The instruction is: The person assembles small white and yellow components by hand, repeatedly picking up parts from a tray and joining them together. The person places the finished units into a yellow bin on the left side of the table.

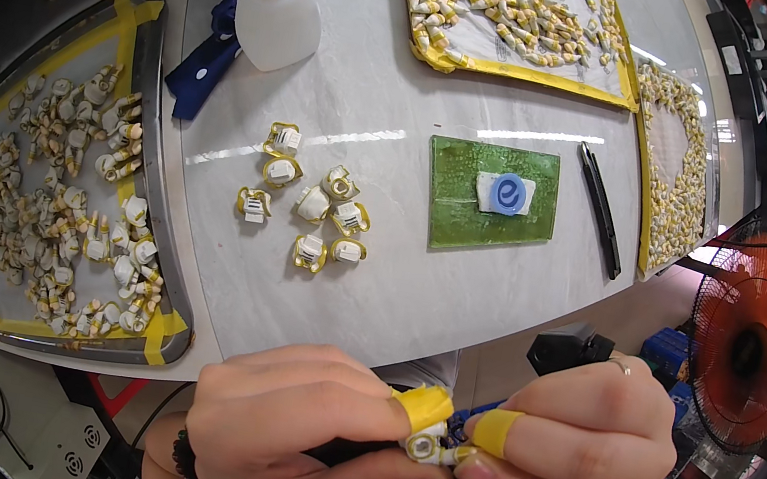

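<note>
Close to my body, above my lap, both hands meet at one small part. My left hand [301,429] is closed, pinching a small white part with a round socket [422,445] between thumb and a finger wrapped in yellow tape. My right hand [572,449], also with a yellow-taped finger, pinches a slim white-and-yellow peg-like piece [459,454] that touches the white part's side. Whether the two are joined cannot be made out. On the table beyond, several similar white parts with yellow edges [314,204] lie in a loose group.
A green slab [485,241] bears a blue round piece [509,194]. Nearby lies a black utility knife [601,215]. A white squeeze bottle [278,19] stands behind. Trays of small parts sit left [173,346], far [532,80] and right [647,213]. An orange fan [749,346] stands right.
</note>
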A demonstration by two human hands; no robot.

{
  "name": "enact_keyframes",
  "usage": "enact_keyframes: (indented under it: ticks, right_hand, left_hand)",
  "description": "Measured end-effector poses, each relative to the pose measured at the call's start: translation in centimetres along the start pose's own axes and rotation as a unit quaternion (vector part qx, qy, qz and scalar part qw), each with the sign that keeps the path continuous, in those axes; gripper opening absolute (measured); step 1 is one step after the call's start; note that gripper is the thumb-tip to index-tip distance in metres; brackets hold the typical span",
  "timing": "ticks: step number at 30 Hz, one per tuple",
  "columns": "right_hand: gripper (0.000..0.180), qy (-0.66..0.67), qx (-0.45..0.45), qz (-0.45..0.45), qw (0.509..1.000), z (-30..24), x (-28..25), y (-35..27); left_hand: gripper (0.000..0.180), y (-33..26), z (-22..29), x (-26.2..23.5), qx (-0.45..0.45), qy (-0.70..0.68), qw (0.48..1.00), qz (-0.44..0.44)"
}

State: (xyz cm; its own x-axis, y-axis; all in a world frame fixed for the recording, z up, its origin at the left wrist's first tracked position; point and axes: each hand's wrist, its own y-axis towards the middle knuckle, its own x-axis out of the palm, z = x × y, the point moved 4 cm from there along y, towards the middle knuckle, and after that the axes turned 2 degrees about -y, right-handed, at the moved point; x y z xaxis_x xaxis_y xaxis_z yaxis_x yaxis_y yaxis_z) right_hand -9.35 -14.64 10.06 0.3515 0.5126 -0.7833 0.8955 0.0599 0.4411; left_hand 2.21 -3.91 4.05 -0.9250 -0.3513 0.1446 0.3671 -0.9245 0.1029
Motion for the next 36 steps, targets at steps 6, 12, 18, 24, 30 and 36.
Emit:
enact_keyframes:
  ticks: [6, 12, 18, 24, 30, 36]
  right_hand:
    - [0.012, -0.006, -0.001, -0.036, 0.999, 0.3, -0.6, 0.5]
    - [0.020, 0.012, 0.047, 0.067, 0.997, 2.0, 0.0, 0.1]
    - [0.019, -0.041, 0.098, 0.112, 0.988, 2.5, -0.1, -0.9]
    - [0.015, -0.205, 0.123, 0.242, 0.940, 4.8, -6.2, -4.2]
    - [0.019, -0.265, 0.399, 0.237, 0.845, 15.3, -15.5, -10.2]
    - [0.028, -0.304, 0.362, -0.032, 0.881, 24.4, -14.3, -15.3]
  left_hand:
    - [0.026, -1.2, -1.8, 0.6, -0.152, -0.184, 0.970, -0.051]
    - [0.032, -1.6, -2.9, 1.2, -0.334, -0.508, 0.791, -0.074]
    - [0.050, -1.6, -3.4, 1.3, -0.348, -0.500, 0.792, -0.041]
    - [0.049, -2.1, -3.9, 0.4, -0.284, -0.547, 0.786, -0.043]
    - [0.037, -1.9, -3.0, -0.1, -0.228, -0.486, 0.844, -0.009]
    - [0.044, -3.9, -5.8, -1.4, -0.228, -0.465, 0.855, 0.005]
